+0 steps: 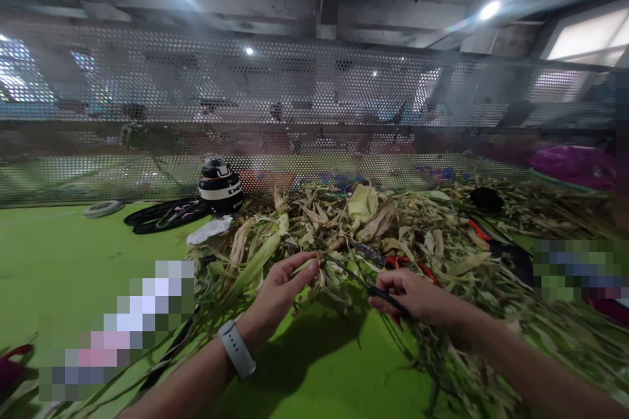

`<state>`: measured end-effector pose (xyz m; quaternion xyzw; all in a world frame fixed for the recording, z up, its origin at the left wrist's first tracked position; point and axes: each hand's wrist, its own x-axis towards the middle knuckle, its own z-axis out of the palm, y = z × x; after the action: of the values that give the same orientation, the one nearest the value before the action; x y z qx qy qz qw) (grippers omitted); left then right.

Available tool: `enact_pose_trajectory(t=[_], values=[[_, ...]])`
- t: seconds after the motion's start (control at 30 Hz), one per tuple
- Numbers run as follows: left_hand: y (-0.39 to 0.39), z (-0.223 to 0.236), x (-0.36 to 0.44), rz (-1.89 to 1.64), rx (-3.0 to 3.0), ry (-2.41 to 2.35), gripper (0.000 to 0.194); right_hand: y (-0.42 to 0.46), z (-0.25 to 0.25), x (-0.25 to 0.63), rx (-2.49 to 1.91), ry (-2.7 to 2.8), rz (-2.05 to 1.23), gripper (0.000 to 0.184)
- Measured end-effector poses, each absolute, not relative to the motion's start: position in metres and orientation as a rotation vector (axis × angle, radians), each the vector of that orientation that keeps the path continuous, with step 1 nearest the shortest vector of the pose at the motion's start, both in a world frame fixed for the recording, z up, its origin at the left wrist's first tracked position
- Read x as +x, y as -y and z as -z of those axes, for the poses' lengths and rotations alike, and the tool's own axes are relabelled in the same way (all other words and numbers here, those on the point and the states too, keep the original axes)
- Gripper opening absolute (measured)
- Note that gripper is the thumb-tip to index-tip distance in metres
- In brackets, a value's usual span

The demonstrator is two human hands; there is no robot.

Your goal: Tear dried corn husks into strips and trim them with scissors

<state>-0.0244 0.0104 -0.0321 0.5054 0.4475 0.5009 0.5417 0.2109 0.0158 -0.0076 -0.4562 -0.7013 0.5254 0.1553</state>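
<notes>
My left hand (282, 288), with a white band on the wrist, pinches a thin green stem (322, 260) at the near edge of a heap of dried leaves and stalks (393, 222). My right hand (410, 294) is closed round the black handle of a pair of scissors (366, 285). Their blades point up and left toward the stem that the left hand holds. The two hands are about a hand's width apart over the green table (73, 255).
A black and white jar (219, 186), dark gloves (164, 213), a tape roll (102, 209) and a white scrap (209, 230) lie at the back left. Red-handled cutters (410, 262) rest in the heap. A perforated metal screen (314, 111) closes the table's far side.
</notes>
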Motion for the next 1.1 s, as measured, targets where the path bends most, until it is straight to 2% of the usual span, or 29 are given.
enact_pose_trajectory(t=[0.33, 0.67, 1.1], values=[[-0.014, 0.039, -0.027, -1.166, 1.211, -0.992, 0.028, -0.012, 0.009, 0.202, -1.365, 1.846, -1.473, 0.041], [-0.010, 0.035, -0.021, -1.162, 1.361, -1.098, 0.036, -0.009, 0.012, 0.203, -1.309, 1.873, -1.570, 0.037], [-0.007, 0.031, -0.019, -1.124, 1.356, -1.109, 0.036, -0.011, 0.016, 0.199, -1.271, 1.822, -1.489, 0.042]])
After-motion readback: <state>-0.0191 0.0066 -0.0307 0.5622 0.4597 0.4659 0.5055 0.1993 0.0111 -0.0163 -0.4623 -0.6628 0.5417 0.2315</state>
